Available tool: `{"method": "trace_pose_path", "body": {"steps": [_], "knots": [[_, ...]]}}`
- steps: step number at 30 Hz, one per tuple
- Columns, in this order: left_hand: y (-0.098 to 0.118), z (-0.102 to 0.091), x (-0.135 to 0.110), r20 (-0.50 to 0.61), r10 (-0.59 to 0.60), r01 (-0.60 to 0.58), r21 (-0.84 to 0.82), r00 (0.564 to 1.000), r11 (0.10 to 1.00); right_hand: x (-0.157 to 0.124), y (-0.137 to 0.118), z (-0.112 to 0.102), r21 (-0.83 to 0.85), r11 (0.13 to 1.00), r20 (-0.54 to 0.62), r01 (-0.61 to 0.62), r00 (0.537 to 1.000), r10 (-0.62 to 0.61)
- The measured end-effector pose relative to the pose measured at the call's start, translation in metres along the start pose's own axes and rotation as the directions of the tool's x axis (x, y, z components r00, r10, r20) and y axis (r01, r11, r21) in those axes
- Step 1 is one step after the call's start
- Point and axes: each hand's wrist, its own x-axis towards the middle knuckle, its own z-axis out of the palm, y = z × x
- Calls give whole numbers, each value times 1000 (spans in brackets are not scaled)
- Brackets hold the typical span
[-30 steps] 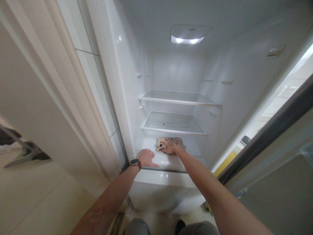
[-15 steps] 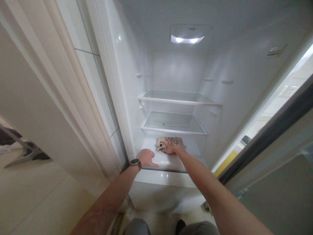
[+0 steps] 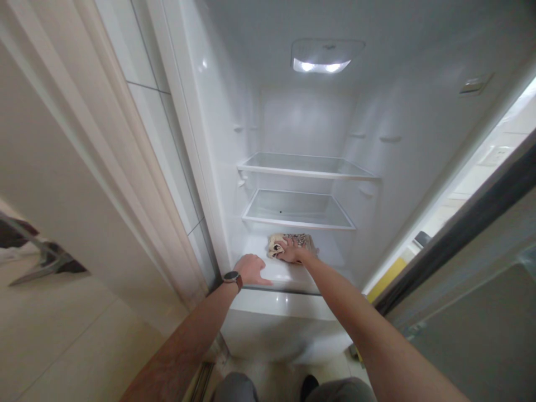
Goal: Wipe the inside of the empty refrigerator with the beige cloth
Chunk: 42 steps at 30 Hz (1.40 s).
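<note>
I look into an open white fridge. My right hand [image 3: 291,251] presses down on a beige patterned cloth [image 3: 276,244] lying on the lowest shelf [image 3: 293,273], fingers spread over it. My left hand [image 3: 250,268], a dark watch on its wrist, rests flat and open on the front left of the same shelf. Two glass shelves [image 3: 305,166] sit above, both bare.
The fridge light [image 3: 321,65] glows at the top. The fridge door [image 3: 473,268] stands open on the right. A pale wall panel [image 3: 84,167] rises at the left, with a tiled floor [image 3: 62,346] below it. A white drawer front [image 3: 285,318] lies under the shelf.
</note>
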Motion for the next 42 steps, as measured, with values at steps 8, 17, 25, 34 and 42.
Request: {"method": "trace_pose_path", "body": {"steps": [8,17,25,34,42], "knots": [[1,-2,-1,15,0,0,20,1000,1000,-2,0,-3,37,998,39,44,998,-45],[2,-3,-1,20,12,-13,47,1000,999,-5,-1,-4,22,998,19,55,998,-55],[3,-5,-1,15,7,-8,30,1000,1000,-6,-1,-3,18,998,15,54,998,-54],[2,-5,-2,8,3,-3,21,1000,1000,-6,-1,-4,12,998,21,54,998,-54],[0,-1,-1,-5,18,-18,32,1000,999,-4,-1,-3,24,998,18,51,998,-52]]}}
